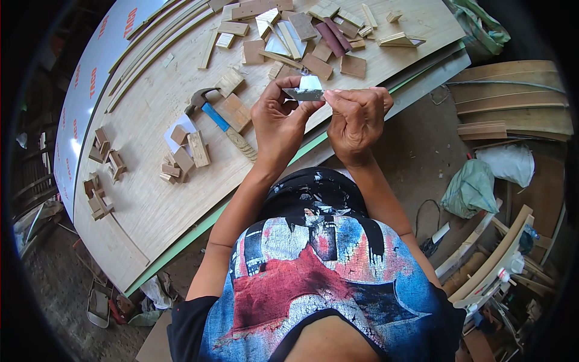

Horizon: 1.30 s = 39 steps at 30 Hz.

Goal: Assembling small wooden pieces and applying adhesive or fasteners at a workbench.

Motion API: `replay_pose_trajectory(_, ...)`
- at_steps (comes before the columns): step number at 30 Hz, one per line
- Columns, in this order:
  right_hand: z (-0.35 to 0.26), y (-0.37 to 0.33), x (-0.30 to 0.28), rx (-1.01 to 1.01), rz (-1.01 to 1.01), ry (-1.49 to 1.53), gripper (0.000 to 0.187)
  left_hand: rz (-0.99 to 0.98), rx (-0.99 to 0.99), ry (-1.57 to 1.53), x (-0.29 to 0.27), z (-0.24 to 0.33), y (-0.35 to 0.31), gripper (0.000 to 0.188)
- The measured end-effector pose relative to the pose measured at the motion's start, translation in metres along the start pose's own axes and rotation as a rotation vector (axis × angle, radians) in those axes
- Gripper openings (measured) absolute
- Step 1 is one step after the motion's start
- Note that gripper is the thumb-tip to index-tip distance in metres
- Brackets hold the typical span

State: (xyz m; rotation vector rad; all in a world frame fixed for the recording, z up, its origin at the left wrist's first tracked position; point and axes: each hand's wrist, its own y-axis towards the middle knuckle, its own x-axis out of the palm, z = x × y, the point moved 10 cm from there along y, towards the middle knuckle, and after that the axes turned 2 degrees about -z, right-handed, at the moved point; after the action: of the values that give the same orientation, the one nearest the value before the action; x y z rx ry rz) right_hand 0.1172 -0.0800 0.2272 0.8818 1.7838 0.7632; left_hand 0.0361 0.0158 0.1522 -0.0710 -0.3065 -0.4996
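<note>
Above the near edge of the plywood table, my left hand (278, 118) grips a small block with a white upper face and a grey, slanted edge (306, 94) between thumb and fingers. My right hand (357, 120) is closed, its fingertips pinched together against the block's right end. What those fingertips hold, if anything, is hidden. Left of my left forearm lies a claw hammer (216, 116) with a blue and wooden handle. Beside it are a flat brown wood piece (236, 113) and a cluster of small wood blocks (183, 158).
Many wood offcuts (318, 66) and two dark red strips (330, 37) cover the table's far side. Small assembled blocks (98, 196) stand at the left, with long thin strips (160, 51) along the far left. Sacks (471, 188) and curved boards (512, 99) sit on the right.
</note>
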Motion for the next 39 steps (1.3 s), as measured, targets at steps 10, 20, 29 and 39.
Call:
replay_pose_trajectory(10, 0.0008, 0.0, -0.0026, -0.001, 0.018, 0.008, 0.014, 0.009, 0.02, 0.022, 0.0002, 0.0035, 0.0016, 0.025)
replay_pose_trajectory(20, 0.0011, 0.0003, -0.0034, -0.007, 0.027, 0.003, 0.014, 0.025, 0.016, 0.044, -0.0003, 0.0028, 0.002, 0.026)
replay_pose_trajectory(29, 0.003, 0.0006, -0.0026, 0.008, 0.019, 0.012, 0.013, 0.019, 0.017, 0.043, 0.0003, 0.0021, 0.0034, 0.025)
replay_pose_trajectory(39, 0.0044, -0.0009, -0.0004, 0.006, -0.008, 0.014, 0.015, 0.008, 0.034, 0.07, 0.0004, 0.0038, 0.0041, 0.025)
